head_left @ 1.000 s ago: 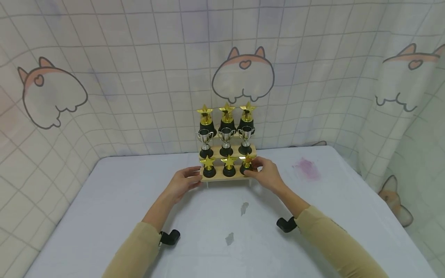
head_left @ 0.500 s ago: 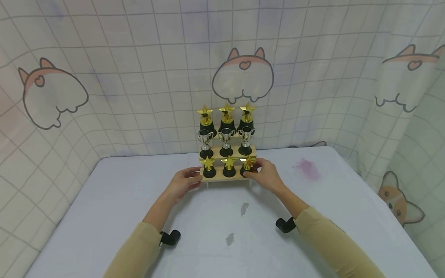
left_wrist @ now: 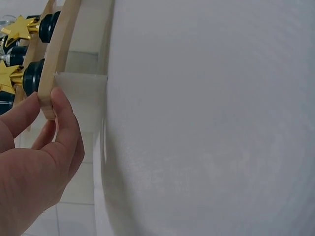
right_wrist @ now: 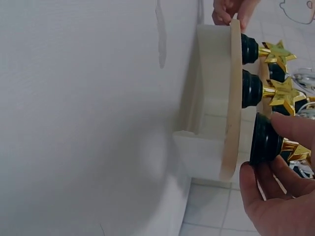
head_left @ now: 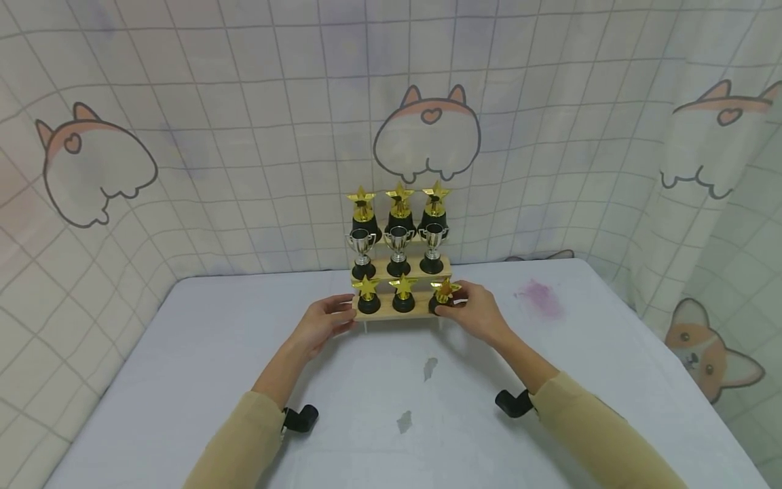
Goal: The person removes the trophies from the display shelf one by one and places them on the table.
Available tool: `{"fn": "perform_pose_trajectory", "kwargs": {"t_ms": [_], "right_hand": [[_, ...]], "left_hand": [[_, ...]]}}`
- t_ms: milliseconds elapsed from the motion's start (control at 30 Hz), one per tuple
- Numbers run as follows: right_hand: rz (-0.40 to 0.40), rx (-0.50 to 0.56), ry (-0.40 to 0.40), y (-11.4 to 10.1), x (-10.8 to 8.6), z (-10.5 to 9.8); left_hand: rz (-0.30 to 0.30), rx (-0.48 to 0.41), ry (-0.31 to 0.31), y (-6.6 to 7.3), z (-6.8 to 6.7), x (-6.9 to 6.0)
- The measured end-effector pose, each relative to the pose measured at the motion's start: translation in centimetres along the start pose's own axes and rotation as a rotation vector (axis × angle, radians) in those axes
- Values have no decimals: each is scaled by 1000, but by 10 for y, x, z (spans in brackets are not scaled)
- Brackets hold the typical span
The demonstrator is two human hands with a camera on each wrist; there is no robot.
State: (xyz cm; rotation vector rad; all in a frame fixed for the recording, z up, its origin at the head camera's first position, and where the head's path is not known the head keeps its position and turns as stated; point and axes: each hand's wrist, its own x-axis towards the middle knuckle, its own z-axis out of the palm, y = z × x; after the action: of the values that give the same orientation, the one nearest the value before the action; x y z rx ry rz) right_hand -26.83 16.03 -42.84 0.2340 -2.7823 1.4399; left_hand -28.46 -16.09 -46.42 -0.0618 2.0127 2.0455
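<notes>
Pinching the wooden shelf (head_left: 387,315) by its front end with our left hand (head_left: 320,322), we close our right hand (head_left: 480,314) round a star trophy (head_left: 444,291), its black base (right_wrist: 267,140) lifted off the front board, a gap plain only from the right wrist, and farther right than a second ago.

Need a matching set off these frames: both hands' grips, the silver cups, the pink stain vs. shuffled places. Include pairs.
Things
1. left grip
2. right grip
3. silver trophy cups
4. pink stain

Places
A. white tabletop, right side
B. middle tier
C. left end of bottom tier
D. gold star trophy's black base

Pairs: 1-C, 2-D, 3-B, 4-A
</notes>
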Motion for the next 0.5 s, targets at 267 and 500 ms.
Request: {"fn": "perform_pose_trajectory", "kwargs": {"t_ms": [267, 500], "right_hand": [[-8, -1, -11, -3, -12, 4], [-42, -2, 6, -6, -19, 11]], "left_hand": [[-6, 6, 0, 1, 0, -1], [-7, 3, -4, 1, 0, 0]]}}
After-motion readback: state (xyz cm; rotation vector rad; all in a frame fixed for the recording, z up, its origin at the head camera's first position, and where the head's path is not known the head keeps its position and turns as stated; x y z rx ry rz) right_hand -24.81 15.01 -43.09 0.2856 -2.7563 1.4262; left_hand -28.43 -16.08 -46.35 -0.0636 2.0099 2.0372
